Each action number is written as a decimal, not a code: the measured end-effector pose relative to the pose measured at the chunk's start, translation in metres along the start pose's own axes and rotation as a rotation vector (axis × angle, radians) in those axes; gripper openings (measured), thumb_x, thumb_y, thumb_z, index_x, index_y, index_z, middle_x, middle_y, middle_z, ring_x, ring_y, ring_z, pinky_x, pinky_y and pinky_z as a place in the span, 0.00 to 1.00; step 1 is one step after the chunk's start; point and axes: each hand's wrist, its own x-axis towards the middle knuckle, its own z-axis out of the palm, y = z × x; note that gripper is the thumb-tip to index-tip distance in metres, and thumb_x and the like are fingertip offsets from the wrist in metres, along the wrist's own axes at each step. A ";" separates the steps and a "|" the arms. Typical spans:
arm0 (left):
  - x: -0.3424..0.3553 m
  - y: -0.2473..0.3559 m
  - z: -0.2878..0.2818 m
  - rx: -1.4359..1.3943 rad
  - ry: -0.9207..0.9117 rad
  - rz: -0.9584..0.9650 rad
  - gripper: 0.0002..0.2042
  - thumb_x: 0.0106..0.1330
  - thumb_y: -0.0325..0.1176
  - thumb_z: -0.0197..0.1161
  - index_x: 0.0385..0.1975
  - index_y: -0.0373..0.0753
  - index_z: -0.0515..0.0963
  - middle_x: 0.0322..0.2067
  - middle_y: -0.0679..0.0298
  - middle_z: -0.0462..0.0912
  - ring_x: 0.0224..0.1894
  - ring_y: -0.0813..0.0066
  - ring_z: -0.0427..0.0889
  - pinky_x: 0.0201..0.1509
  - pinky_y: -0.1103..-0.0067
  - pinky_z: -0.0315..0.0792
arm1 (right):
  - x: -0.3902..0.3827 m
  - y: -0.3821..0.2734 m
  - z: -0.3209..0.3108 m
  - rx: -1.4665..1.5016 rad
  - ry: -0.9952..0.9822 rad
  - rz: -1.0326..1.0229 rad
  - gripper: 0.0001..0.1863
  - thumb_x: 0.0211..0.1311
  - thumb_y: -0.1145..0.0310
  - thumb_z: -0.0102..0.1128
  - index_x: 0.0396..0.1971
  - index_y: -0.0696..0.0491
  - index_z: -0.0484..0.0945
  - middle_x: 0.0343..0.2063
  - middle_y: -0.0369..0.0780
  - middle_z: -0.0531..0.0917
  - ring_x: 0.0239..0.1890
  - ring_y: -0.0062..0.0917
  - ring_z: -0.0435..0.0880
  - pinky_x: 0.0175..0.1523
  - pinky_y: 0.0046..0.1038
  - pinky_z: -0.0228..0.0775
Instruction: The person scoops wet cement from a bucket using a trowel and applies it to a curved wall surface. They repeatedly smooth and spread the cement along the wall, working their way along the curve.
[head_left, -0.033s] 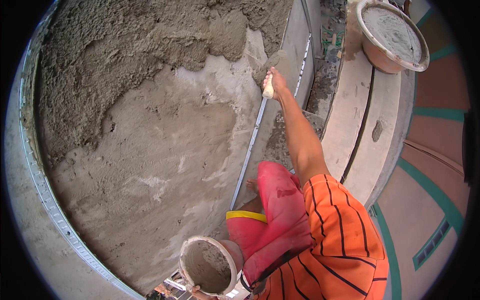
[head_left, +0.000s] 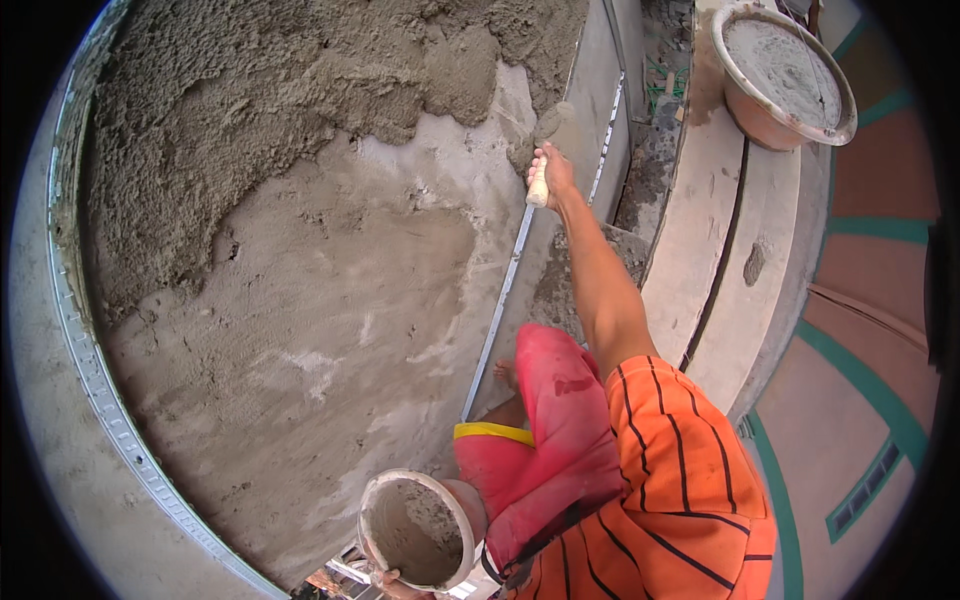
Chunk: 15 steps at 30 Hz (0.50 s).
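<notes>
My right hand [head_left: 556, 174] is closed round the pale handle of a trowel [head_left: 538, 190], with the arm stretched out towards the wall. Its mortar-smeared blade lies close to the wall near the metal edge strip [head_left: 497, 310]; whether it touches cannot be told. Rough wet mortar [head_left: 300, 80] covers the wall's upper part, and a smoother grey surface [head_left: 320, 300] shows below it. Low in the view, my left hand [head_left: 398, 584] grips the rim of a small bucket [head_left: 470, 510] with mortar inside. Most of that hand is hidden by the bucket or cut off by the view's edge.
A large round tub [head_left: 765, 115] of grey mix stands at the upper right on wooden planks [head_left: 700, 230] with a dark gap between them. Another metal strip [head_left: 100, 395] bounds the wall on the left. A pinkish wall with green bands [head_left: 870, 290] lies far right.
My right hand and the trowel sit very slightly lower in the view. The wall has shifted a little with the view; the bucket stays in my left hand.
</notes>
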 end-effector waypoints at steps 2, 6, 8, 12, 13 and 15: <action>-0.001 0.003 -0.001 -0.001 -0.009 0.005 0.35 0.37 0.36 0.56 0.52 0.28 0.68 0.46 0.50 0.75 0.44 0.53 0.75 0.52 0.68 0.69 | -0.014 0.011 -0.008 0.025 -0.048 -0.039 0.16 0.67 0.55 0.51 0.39 0.54 0.70 0.21 0.36 0.73 0.17 0.22 0.73 0.20 0.27 0.71; 0.001 0.000 -0.003 -0.011 -0.024 0.006 0.36 0.37 0.36 0.56 0.53 0.28 0.68 0.46 0.50 0.75 0.45 0.53 0.75 0.52 0.68 0.69 | -0.038 0.009 -0.016 0.224 -0.276 0.087 0.20 0.67 0.52 0.49 0.47 0.53 0.69 0.21 0.34 0.71 0.18 0.19 0.71 0.20 0.23 0.67; 0.000 -0.001 -0.002 -0.016 -0.021 0.007 0.36 0.37 0.36 0.57 0.53 0.28 0.68 0.46 0.50 0.75 0.45 0.53 0.75 0.52 0.68 0.69 | -0.058 0.001 -0.023 0.304 -0.340 0.046 0.21 0.66 0.51 0.48 0.49 0.53 0.69 0.21 0.33 0.71 0.17 0.17 0.69 0.21 0.21 0.65; 0.000 -0.004 -0.002 -0.027 -0.009 0.005 0.36 0.36 0.36 0.57 0.53 0.28 0.68 0.46 0.51 0.75 0.45 0.53 0.75 0.52 0.68 0.69 | -0.116 -0.021 0.000 -0.058 -0.022 -0.392 0.18 0.64 0.62 0.54 0.52 0.51 0.69 0.23 0.34 0.72 0.19 0.17 0.73 0.22 0.22 0.70; -0.001 -0.005 -0.001 -0.031 -0.003 0.003 0.36 0.36 0.36 0.57 0.53 0.28 0.68 0.46 0.51 0.75 0.45 0.53 0.75 0.52 0.68 0.69 | -0.120 -0.024 0.002 -0.266 0.137 -0.467 0.21 0.61 0.67 0.57 0.53 0.55 0.67 0.28 0.39 0.77 0.25 0.26 0.79 0.30 0.32 0.75; 0.001 0.001 0.001 -0.028 -0.021 0.016 0.36 0.36 0.36 0.57 0.53 0.28 0.68 0.46 0.51 0.75 0.45 0.53 0.75 0.53 0.67 0.69 | -0.097 -0.011 -0.006 -0.688 0.567 -0.688 0.24 0.59 0.66 0.57 0.54 0.57 0.65 0.33 0.45 0.79 0.33 0.38 0.81 0.39 0.37 0.74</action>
